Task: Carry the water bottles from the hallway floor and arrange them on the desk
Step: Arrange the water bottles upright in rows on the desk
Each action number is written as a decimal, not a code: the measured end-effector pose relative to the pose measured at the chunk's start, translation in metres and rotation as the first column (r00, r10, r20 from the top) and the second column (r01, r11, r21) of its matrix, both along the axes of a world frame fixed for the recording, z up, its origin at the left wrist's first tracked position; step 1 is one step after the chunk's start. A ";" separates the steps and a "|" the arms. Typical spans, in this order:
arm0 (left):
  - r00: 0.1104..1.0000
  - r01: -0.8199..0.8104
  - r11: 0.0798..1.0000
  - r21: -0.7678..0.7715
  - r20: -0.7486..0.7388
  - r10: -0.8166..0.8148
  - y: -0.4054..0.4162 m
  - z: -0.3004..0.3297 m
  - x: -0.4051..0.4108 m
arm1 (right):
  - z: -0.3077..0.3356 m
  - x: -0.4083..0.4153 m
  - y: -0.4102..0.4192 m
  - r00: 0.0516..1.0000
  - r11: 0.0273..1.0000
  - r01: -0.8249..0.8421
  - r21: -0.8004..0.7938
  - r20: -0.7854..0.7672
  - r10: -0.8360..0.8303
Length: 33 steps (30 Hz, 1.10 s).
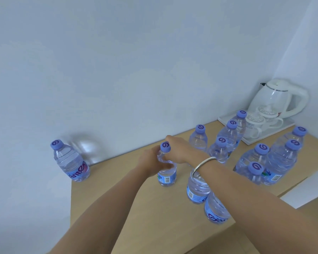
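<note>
Far left, a lone bottle [71, 163] stands on the desk [117, 198]. Left hand [149, 163] wraps the centre bottle [166, 169]; right hand [180, 149] grasps its shoulder beside the cap. Bottle cluster [264, 156], kettle [279, 98] right.

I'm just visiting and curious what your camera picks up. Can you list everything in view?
water bottles: about twelve, clear with purple caps, standing on the desk, two partly hidden under the right arm
desk: one, light wood, against the wall
kettle: one, white, back right corner
cups: two, white, in front of the kettle
tray: one, white, under kettle and cups
bracelet: one, silver, right wrist
left hand: one, grips the middle bottle
right hand: one, fingers at that bottle's neck
</note>
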State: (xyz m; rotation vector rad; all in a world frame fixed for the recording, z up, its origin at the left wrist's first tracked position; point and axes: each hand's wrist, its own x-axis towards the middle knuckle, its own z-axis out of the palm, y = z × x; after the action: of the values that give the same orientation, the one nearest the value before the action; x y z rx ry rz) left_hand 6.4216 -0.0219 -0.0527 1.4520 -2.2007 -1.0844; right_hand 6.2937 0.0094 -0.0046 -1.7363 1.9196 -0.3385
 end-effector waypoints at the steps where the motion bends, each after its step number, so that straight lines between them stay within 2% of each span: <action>1: 1.000 -0.022 1.000 -0.015 0.016 0.022 0.000 0.001 0.007 | -0.001 0.006 -0.001 0.999 1.000 -0.015 -0.004 0.029 0.015; 8: 0.976 -0.204 0.977 -0.059 0.066 0.208 0.002 0.006 0.057 | -0.008 0.066 -0.008 0.980 0.995 -0.065 -0.070 0.184 0.077; 14: 0.911 -0.401 0.913 -0.077 0.076 0.406 0.011 -0.001 0.105 | -0.018 0.101 -0.012 0.942 0.992 -0.128 0.020 0.314 0.115; 16: 0.922 -0.377 0.922 -0.090 0.062 0.383 0.015 -0.001 0.119 | -0.021 0.108 -0.015 0.934 0.981 -0.193 0.024 0.312 0.176; 21: 0.990 -0.140 0.990 -0.035 0.030 0.141 0.021 0.001 0.151 | -0.020 0.109 -0.022 0.882 0.936 -0.345 0.071 0.365 0.298; 23: 0.990 -0.138 0.990 -0.026 0.007 0.138 0.021 -0.001 0.154 | -0.019 0.108 -0.023 0.863 0.920 -0.382 0.092 0.391 0.319; 26: 0.977 -0.167 0.986 0.019 -0.129 0.168 0.023 -0.005 0.148 | -0.020 0.108 -0.024 0.871 0.932 -0.345 0.114 0.408 0.272; 28: 0.960 -0.219 0.974 0.051 -0.170 0.224 0.024 -0.007 0.140 | -0.023 0.109 -0.022 0.904 0.958 -0.276 0.079 0.359 0.231; 30: 0.956 -0.266 0.964 0.031 -0.120 0.268 0.024 -0.007 0.132 | -0.028 0.111 -0.019 0.937 0.980 -0.200 0.004 0.292 0.190; 33: 0.958 -0.285 0.958 -0.010 -0.041 0.284 0.022 -0.004 0.122 | -0.034 0.111 -0.017 0.945 0.990 -0.121 -0.075 0.297 0.138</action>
State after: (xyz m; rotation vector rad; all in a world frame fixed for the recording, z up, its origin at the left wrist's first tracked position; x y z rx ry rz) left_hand 6.5435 0.0000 -0.0564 1.6622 -1.8936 -0.9843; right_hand 6.4051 -0.0074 -0.0388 -1.7228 1.5839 -0.5774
